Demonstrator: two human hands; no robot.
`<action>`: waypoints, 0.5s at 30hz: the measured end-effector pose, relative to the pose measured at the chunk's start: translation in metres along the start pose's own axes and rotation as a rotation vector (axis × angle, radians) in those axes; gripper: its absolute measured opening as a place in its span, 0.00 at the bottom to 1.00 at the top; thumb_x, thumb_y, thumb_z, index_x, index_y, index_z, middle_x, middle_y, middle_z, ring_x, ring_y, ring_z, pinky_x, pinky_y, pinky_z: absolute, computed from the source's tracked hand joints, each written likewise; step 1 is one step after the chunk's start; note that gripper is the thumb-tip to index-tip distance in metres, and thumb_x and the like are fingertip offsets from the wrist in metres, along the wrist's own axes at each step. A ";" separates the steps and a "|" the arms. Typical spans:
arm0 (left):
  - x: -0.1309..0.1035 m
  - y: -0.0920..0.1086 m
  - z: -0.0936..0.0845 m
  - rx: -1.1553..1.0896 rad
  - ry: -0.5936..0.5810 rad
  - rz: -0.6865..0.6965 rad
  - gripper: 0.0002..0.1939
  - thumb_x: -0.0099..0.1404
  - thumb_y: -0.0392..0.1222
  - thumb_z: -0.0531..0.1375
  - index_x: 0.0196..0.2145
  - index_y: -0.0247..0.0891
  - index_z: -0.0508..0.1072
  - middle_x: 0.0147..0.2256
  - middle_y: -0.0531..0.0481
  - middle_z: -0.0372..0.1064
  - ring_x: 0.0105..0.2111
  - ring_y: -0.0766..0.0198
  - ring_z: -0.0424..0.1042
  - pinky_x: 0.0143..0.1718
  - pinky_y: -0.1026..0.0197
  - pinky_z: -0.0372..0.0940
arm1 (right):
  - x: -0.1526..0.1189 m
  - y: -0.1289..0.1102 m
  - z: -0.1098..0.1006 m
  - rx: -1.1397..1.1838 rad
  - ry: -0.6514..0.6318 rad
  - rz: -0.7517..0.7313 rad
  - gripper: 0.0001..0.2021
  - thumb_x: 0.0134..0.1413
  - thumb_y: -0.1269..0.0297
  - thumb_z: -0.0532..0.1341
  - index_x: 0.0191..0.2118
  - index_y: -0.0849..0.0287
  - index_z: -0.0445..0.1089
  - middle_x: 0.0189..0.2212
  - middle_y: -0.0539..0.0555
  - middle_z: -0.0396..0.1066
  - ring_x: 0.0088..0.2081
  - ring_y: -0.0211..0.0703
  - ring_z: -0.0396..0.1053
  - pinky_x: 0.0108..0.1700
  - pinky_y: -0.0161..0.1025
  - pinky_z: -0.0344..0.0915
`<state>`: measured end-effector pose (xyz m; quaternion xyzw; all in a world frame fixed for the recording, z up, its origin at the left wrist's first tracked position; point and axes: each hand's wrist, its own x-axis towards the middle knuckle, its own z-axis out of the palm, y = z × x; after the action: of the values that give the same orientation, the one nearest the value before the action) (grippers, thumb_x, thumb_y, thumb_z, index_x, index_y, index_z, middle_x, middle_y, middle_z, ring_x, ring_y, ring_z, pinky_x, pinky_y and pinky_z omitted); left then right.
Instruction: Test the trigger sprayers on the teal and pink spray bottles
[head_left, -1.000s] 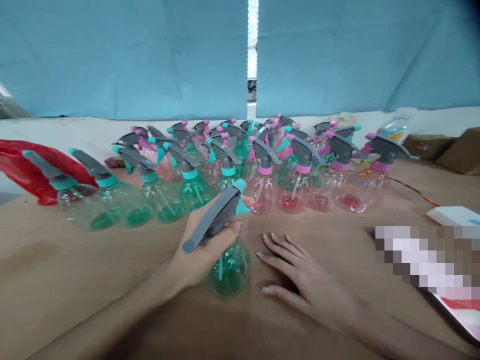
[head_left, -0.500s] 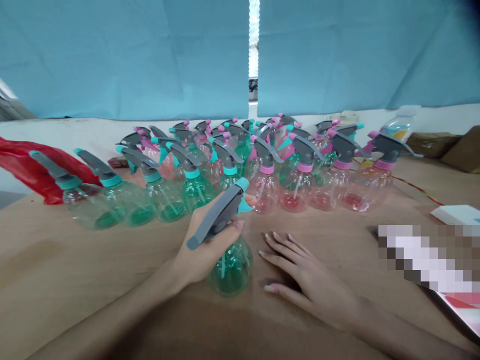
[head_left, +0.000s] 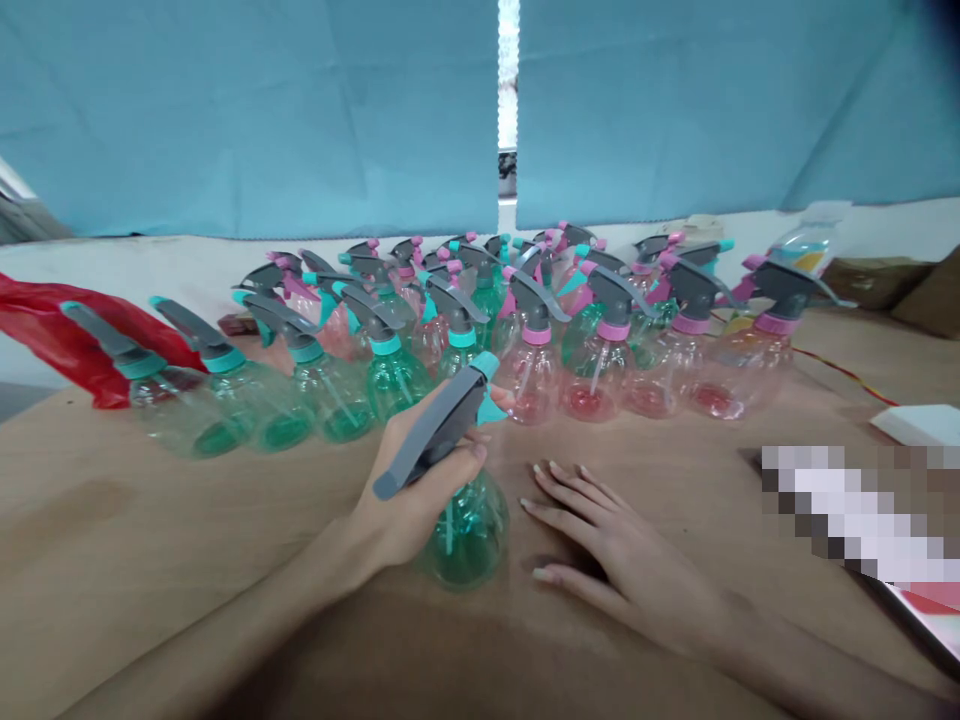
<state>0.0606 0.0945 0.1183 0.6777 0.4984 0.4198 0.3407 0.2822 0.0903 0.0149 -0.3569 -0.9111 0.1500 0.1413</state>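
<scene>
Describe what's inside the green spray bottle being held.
A pale dip tube shows through the green spray bottle wall. The left hand covers the tube's top. Whether there's liquid, I can't tell.

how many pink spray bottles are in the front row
4, beyond the right hand: one transparent pink spray bottle near the row's middle, the second and third next rightward, the fourth at its right end. None there looks hidden.

Around the spray bottle (head_left: pixel 472 545) in our left hand (head_left: pixel 414 515), we have our right hand (head_left: pixel 619 545) on the table (head_left: pixel 150 560) at three o'clock, rows of other bottles (head_left: pixel 397 375) at twelve with a curtain (head_left: pixel 262 120) behind, a plastic sheet (head_left: pixel 41 315) at ten, and boxes (head_left: pixel 874 285) at two.
</scene>
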 end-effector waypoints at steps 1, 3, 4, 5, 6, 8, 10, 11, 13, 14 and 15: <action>0.000 0.001 -0.001 0.004 -0.006 -0.001 0.05 0.56 0.43 0.57 0.29 0.42 0.63 0.24 0.57 0.59 0.23 0.65 0.59 0.27 0.61 0.58 | 0.000 0.000 0.000 -0.002 -0.002 0.002 0.28 0.61 0.45 0.50 0.62 0.53 0.57 0.65 0.53 0.46 0.66 0.49 0.41 0.65 0.55 0.43; 0.000 0.004 -0.002 0.015 -0.017 0.000 0.04 0.54 0.42 0.56 0.27 0.42 0.63 0.21 0.58 0.55 0.21 0.66 0.57 0.24 0.61 0.56 | 0.000 -0.001 -0.001 0.000 0.001 0.006 0.28 0.61 0.45 0.50 0.62 0.53 0.57 0.65 0.52 0.47 0.66 0.48 0.41 0.65 0.55 0.42; 0.001 0.006 -0.002 0.018 -0.025 0.001 0.03 0.54 0.42 0.56 0.27 0.42 0.63 0.20 0.58 0.52 0.20 0.66 0.56 0.23 0.62 0.55 | 0.000 -0.002 -0.002 0.002 0.004 0.007 0.27 0.61 0.46 0.50 0.62 0.53 0.57 0.65 0.52 0.47 0.66 0.48 0.42 0.65 0.55 0.42; 0.001 0.008 -0.003 0.019 -0.029 0.004 0.03 0.54 0.41 0.56 0.28 0.42 0.65 0.19 0.59 0.51 0.19 0.67 0.55 0.22 0.62 0.54 | 0.000 -0.002 -0.002 0.003 0.006 0.008 0.27 0.61 0.46 0.50 0.62 0.53 0.57 0.65 0.52 0.47 0.66 0.48 0.41 0.65 0.55 0.42; 0.001 0.009 -0.003 0.021 -0.032 0.006 0.04 0.54 0.41 0.55 0.30 0.43 0.66 0.19 0.59 0.51 0.19 0.66 0.55 0.21 0.62 0.54 | 0.000 -0.002 -0.002 0.003 0.006 0.009 0.27 0.61 0.46 0.50 0.62 0.53 0.57 0.65 0.52 0.47 0.66 0.48 0.41 0.65 0.55 0.42; 0.001 0.012 -0.003 0.024 -0.041 0.021 0.06 0.54 0.40 0.55 0.32 0.43 0.68 0.20 0.58 0.56 0.20 0.65 0.59 0.23 0.61 0.57 | -0.001 -0.002 -0.002 0.002 0.004 0.010 0.28 0.61 0.45 0.50 0.62 0.53 0.57 0.65 0.52 0.46 0.66 0.48 0.41 0.65 0.55 0.42; 0.001 0.012 -0.003 0.013 -0.036 0.048 0.05 0.54 0.40 0.55 0.31 0.43 0.68 0.24 0.55 0.63 0.25 0.63 0.64 0.27 0.60 0.60 | -0.001 -0.001 -0.001 0.007 0.002 0.008 0.28 0.61 0.45 0.50 0.62 0.52 0.57 0.66 0.52 0.46 0.66 0.49 0.41 0.65 0.55 0.42; 0.001 0.012 -0.003 0.003 -0.031 0.063 0.05 0.54 0.39 0.55 0.31 0.43 0.68 0.27 0.54 0.65 0.28 0.62 0.66 0.30 0.59 0.62 | -0.001 -0.001 -0.001 0.014 0.006 0.006 0.28 0.61 0.46 0.51 0.62 0.52 0.57 0.65 0.52 0.46 0.66 0.49 0.41 0.65 0.55 0.42; 0.001 0.009 -0.003 0.005 -0.028 0.084 0.05 0.54 0.39 0.54 0.31 0.43 0.68 0.31 0.53 0.68 0.31 0.61 0.67 0.33 0.59 0.63 | -0.001 0.000 -0.001 0.028 0.016 0.001 0.27 0.61 0.46 0.52 0.62 0.52 0.57 0.65 0.53 0.47 0.66 0.50 0.42 0.65 0.56 0.42; 0.001 0.007 -0.003 0.031 -0.020 0.081 0.06 0.54 0.40 0.54 0.31 0.43 0.68 0.31 0.53 0.68 0.31 0.61 0.68 0.33 0.58 0.64 | -0.001 0.000 -0.001 0.033 0.020 0.001 0.27 0.61 0.46 0.52 0.62 0.52 0.57 0.65 0.53 0.48 0.66 0.50 0.42 0.65 0.56 0.42; 0.001 0.005 -0.002 0.060 -0.012 0.073 0.07 0.55 0.41 0.54 0.33 0.43 0.69 0.30 0.53 0.68 0.29 0.61 0.68 0.32 0.59 0.64 | -0.001 0.000 -0.001 0.034 0.022 0.003 0.27 0.61 0.46 0.52 0.62 0.52 0.57 0.65 0.53 0.48 0.66 0.50 0.42 0.65 0.55 0.42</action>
<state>0.0602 0.0940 0.1235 0.7078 0.4838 0.4128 0.3076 0.2826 0.0897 0.0155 -0.3572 -0.9064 0.1618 0.1573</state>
